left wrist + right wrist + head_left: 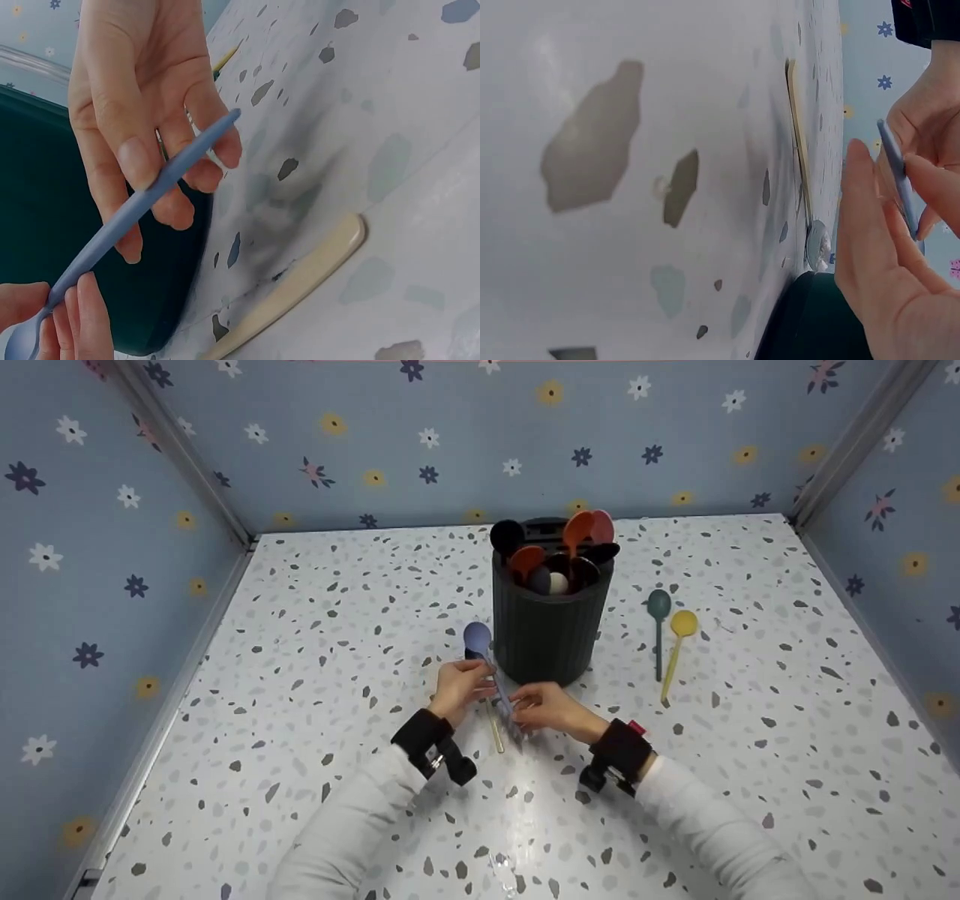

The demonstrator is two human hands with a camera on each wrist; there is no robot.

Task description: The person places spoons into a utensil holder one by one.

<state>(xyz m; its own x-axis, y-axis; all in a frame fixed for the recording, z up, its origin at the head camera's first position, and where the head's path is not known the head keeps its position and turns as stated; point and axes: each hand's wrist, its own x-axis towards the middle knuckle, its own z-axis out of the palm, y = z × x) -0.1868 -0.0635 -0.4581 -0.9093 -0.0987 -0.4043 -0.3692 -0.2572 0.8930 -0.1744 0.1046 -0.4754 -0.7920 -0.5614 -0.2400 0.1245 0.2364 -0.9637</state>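
The left hand (463,687) pinches the neck of a periwinkle-blue spoon (477,637), thumb and fingertips closed just below its bowl. The spoon is held up above the speckled tabletop (315,607), slanting between the two hands, in front of the holder. Under it lies a cream-handled utensil (495,727) (its head mostly hidden in the head view), which neither hand touches. The right hand (551,709) has the far part of the blue handle between thumb and fingers, near the tip.

Behind the hands stands a dark ribbed utensil holder (547,637). From left to right it bears a black spoon (508,538), a lower orange spoon (527,559), a taller orange spoon (578,531) and a pink spoon (603,526), among others. Further right, a dark green spoon (659,604) and a yellow spoon (683,622) lie side by side.

As for progress, the holder seems well filled; the blue spoon looks mid-handling, picked up but not set down, and three utensils lie outside, unhandled.
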